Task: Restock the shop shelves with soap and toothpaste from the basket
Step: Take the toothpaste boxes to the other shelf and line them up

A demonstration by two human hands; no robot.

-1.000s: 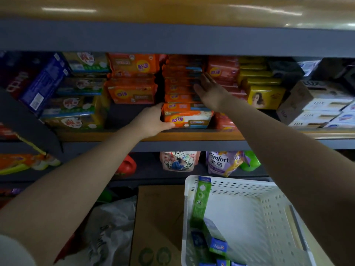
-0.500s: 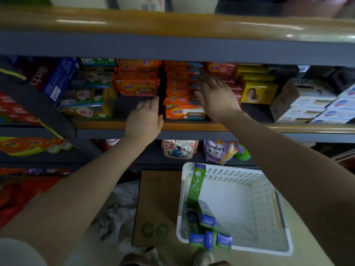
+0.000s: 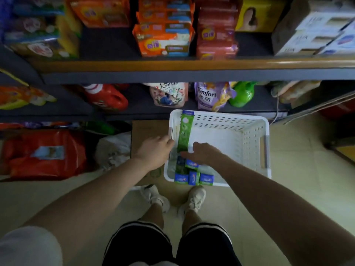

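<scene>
White perforated basket [image 3: 249, 131] on the floor, just ahead of the feet; stock left in it sits along its left wall. Green toothpaste box [image 3: 184, 131] leans on that wall, long axis running away from the person, far end at the rim; blue-green boxes [image 3: 194, 176], soap or toothpaste I cannot tell, crowd the near-left corner. Right hand [image 3: 201, 153] inside the basket, fingers relaxed and spread, holding nothing, tips just beside the toothpaste box's near end; nearer of the two. Left hand [image 3: 153, 150] outside, empty, fingers loosely curled at the left rim; contact unclear. Judgement: next grasp favours the right hand; the basket's right half is bare floor, room to lift clear. Orange soap packs [image 3: 163, 39] on the shelf [image 3: 172, 64] above; dark gap to their left.
</scene>
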